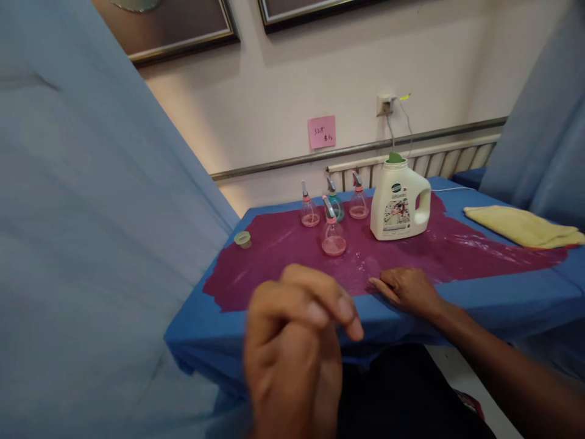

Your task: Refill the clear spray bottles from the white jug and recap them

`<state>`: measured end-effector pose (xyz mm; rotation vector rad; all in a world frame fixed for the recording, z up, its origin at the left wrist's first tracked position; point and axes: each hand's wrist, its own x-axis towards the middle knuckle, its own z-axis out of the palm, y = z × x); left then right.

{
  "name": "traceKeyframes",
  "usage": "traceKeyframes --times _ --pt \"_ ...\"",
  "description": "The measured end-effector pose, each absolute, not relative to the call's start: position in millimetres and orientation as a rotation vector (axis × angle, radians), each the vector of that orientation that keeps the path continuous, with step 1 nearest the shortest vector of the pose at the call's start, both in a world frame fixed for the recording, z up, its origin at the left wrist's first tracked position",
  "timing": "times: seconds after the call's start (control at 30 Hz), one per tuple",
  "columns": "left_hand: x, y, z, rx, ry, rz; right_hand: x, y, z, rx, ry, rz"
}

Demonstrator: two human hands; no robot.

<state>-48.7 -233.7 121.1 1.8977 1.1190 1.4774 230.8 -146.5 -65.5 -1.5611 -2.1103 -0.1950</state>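
Note:
My left hand (297,347) is raised close to the camera in front of the table's near edge. Its fingers bend loosely with the tips free, and nothing shows in them. Curled on the near edge of the wet dark-red sheet, my right hand (406,289) has its thumb stretched out to the left and holds nothing visible. Beyond the hands stands a clear spray bottle (334,239) with pink liquid. Behind it are two more pink-liquid spray bottles (310,213) (359,204) and a teal spray bottle (338,207). A cream detergent jug (397,204) stands to their right.
The dark-red sheet (269,250) lies on a blue-covered table (205,329). A small translucent cup (243,239) is at the left, and a folded yellow cloth (516,225) at the right. Blue curtains (91,244) hang at both sides. A radiator (450,160) runs along the wall.

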Motion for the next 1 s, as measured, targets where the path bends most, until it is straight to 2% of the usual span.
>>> traceKeyframes --times 0.1,0.23,0.37,0.67,1.0 --pt "-19 -197 80 1.682 0.827 1.456 229 -146 -66 -1.564 -2.102 -0.195" --pt "-11 -150 18 2.007 0.991 1.246 228 -145 -68 -1.557 -2.094 -0.217" --pt "-19 -126 -16 2.216 1.034 1.097 227 -143 -69 -1.538 -2.113 -0.23" --pt "-18 -121 -41 2.497 1.073 0.917 227 -141 -74 -1.535 -2.113 -0.245" --pt "-19 -119 -45 2.667 1.113 0.843 225 -136 -82 -1.506 -2.097 -0.263"
